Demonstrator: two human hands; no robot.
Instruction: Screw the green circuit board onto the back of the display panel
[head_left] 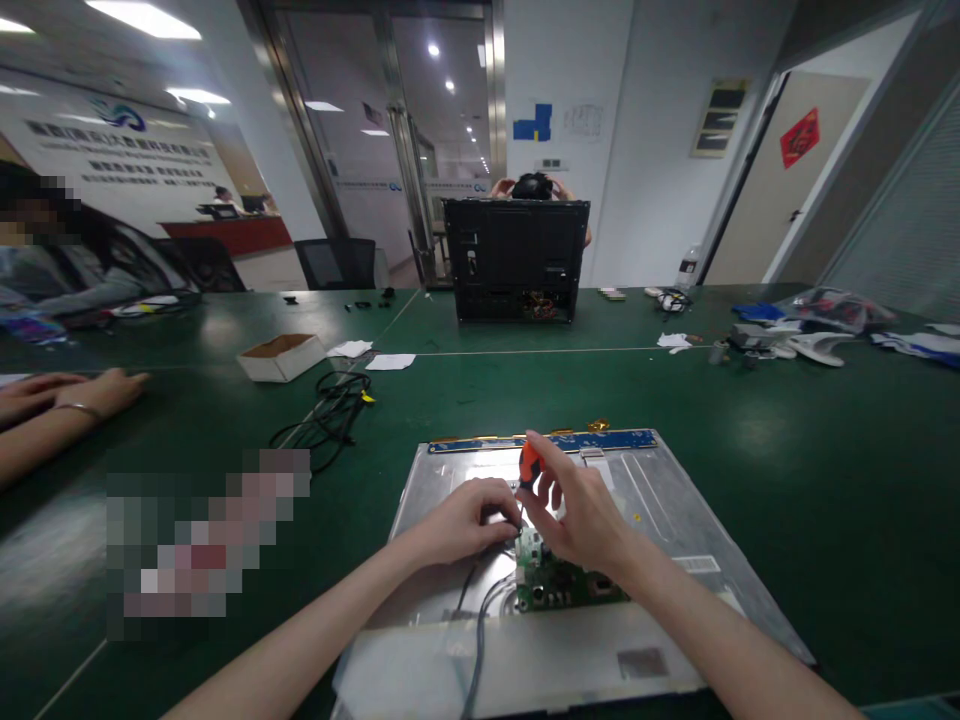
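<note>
A silver metal display panel [660, 500] lies face down on the green table, with a blue circuit strip [600, 440] along its far edge. A small green circuit board [559, 590] sits on its near middle. My right hand [581, 510] grips a screwdriver with an orange handle [529, 463], held upright over the board. My left hand [469, 518] rests on the panel just left of the board, its fingers pinched around the screwdriver's lower shaft. Grey cables [480, 620] run from the board toward me.
A black computer case [516, 260] stands at the far middle, a person behind it. An open cardboard box [281, 357], paper sheets [390, 361] and a black cable coil [330, 410] lie left of the panel. Another person's arms [52, 410] rest at the left edge. Clutter [795, 335] fills the far right.
</note>
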